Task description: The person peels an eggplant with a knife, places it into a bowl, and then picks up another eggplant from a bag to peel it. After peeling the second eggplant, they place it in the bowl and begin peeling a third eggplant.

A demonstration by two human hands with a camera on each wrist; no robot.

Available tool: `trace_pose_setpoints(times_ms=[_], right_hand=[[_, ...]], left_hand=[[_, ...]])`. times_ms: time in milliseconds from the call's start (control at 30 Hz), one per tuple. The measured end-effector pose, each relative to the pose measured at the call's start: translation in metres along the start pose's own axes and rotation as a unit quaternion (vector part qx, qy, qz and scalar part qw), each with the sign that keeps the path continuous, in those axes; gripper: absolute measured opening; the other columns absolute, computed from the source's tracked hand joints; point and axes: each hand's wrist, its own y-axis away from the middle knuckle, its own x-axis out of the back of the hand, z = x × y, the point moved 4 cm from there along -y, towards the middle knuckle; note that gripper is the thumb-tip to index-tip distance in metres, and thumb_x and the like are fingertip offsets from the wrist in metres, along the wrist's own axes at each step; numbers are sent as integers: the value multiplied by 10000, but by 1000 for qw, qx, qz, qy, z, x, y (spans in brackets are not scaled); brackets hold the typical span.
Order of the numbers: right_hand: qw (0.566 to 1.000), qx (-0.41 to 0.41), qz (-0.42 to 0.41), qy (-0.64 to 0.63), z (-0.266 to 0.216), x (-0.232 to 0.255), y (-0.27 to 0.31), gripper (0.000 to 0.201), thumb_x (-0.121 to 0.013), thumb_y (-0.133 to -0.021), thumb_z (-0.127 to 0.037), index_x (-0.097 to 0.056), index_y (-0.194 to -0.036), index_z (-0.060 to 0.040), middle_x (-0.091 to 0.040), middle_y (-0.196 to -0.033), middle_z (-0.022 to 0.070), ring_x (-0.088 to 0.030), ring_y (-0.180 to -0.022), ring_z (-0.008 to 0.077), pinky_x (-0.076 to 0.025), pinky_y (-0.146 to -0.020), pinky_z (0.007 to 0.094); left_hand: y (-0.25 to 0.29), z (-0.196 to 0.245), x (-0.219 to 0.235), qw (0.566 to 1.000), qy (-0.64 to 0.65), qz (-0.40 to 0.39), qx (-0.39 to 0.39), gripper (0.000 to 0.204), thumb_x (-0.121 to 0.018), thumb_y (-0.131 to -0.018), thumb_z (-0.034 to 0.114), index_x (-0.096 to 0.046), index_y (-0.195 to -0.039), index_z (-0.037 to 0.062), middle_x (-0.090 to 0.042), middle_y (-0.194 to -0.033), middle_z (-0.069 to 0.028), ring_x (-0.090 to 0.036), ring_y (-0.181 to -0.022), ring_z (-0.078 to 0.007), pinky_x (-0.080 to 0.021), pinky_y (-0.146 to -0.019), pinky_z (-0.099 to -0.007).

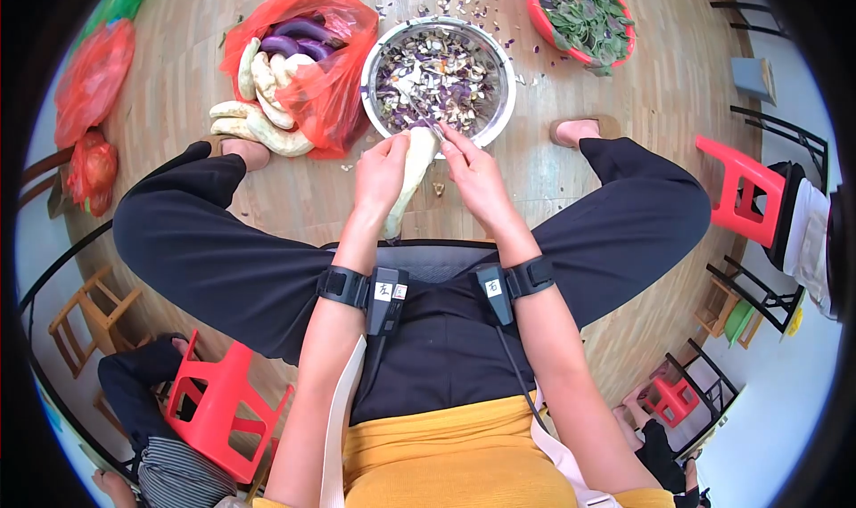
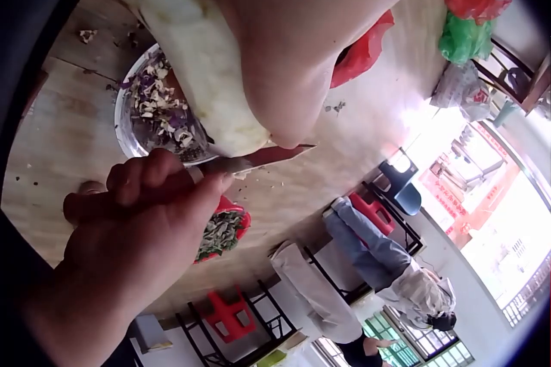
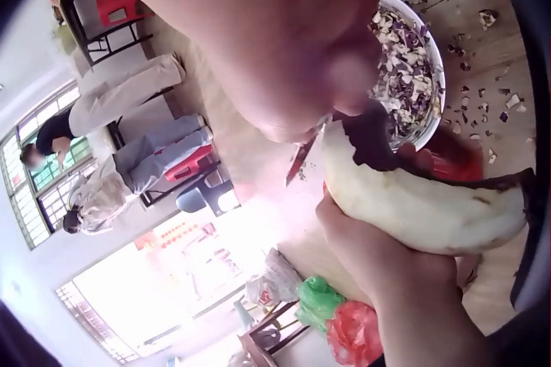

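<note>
Left hand (image 1: 381, 176): curled round the pale eggplant (image 1: 415, 169)
Right hand (image 1: 479, 180): fingers closed round the knife (image 2: 275, 156)
Eggplant: tip at the bowl's (image 1: 509, 85) 6 o'clock
Knife: best kept shallow — edge clear of left fingers

Bowl (image 1: 505, 103): bare metal, shiny rim. Bag (image 1: 349, 71): thin red plastic, crinkled, translucent. Floor (image 1: 294, 192): wood-look planks, smooth. Stools (image 1: 212, 410): red plastic, smooth. My trousers (image 1: 214, 241): dark matt cloth. My top (image 1: 446, 459): yellow cloth, finely creased. Unpeeled eggplants (image 1: 314, 32): purple, glossy.
</note>
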Motion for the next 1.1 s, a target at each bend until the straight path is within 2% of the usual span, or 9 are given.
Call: trace_pose_setpoints(times_ms=[67,200,267,367,700,800,867,1033,1100], right_hand=[[1000,2,-25,-1,4,1,-3,348,-459,-896,-244,-485,-1225,-135,-501,-818,-51,-372,-610,34,-378,-569,186],[1000,10,-13,17,1,4,-3,340,-456,-896,-260,-501,-1211,-141,-506,-771,-47,-383,-600,43,-395,-590,190],[998,7,2,57,-2,4,-2,315,-469,-869,-261,-540,-1140,-119,-607,-998,145,-595,-916,230,-438,-775,274],[994,33,24,103,-10,3,0,307,-472,-865,-258,-551,-1125,-116,-620,-960,137,-604,-870,237,-444,-753,280],[999,13,40,-2,13,1,-13,313,-485,-866,-242,-559,-1104,-53,-599,-681,58,-508,-533,115,-421,-529,262],[981,-91,32,-167,19,1,-13,340,-476,-878,-260,-542,-1121,-32,-520,-597,9,-441,-484,73,-365,-463,210],[954,-160,83,-240,30,12,-17,370,-462,-894,-239,-449,-1213,-51,-376,-523,-46,-296,-409,23,-228,-365,183],[994,-40,29,-100,-7,12,-7,393,-463,-892,-228,-415,-1276,-157,-391,-546,-45,-320,-449,21,-264,-415,170],[999,-9,3,-44,-7,5,-1,381,-477,-879,-239,-446,-1247,-148,-471,-610,-2,-395,-514,58,-337,-500,202]], left_hand=[[-1,0,1,1000,0,-3,10,413,-492,-825,339,-599,-1001,-18,-649,-869,-121,-592,-826,-139,-432,-730,-259],[2,4,0,999,16,-24,24,410,-495,-828,340,-612,-966,-28,-650,-791,-94,-578,-742,-106,-433,-668,-250],[2,3,0,999,18,-22,24,410,-494,-828,340,-613,-963,-29,-647,-780,-85,-569,-728,-98,-431,-658,-246],[1,1,1,1000,19,-11,16,408,-494,-831,338,-616,-959,-30,-642,-765,-73,-561,-704,-92,-430,-640,-244],[7,7,-1,998,29,-35,41,406,-487,-841,332,-610,-966,-34,-635,-763,-67,-557,-709,-92,-426,-650,-234],[0,0,-1,999,40,-26,13,415,-488,-840,340,-606,-972,-35,-635,-811,-73,-553,-749,-90,-420,-681,-232],[1,0,-1,997,65,-36,18,418,-487,-842,341,-601,-986,-35,-635,-842,-76,-549,-775,-89,-417,-698,-232],[2,3,0,999,33,-20,3,456,-489,-825,381,-588,-1033,-11,-633,-932,-125,-583,-857,-155,-422,-754,-266],[9,16,2,989,-136,23,-61,497,-491,-794,436,-590,-1048,21,-613,-961,-191,-588,-926,-259,-423,-802,-311]])
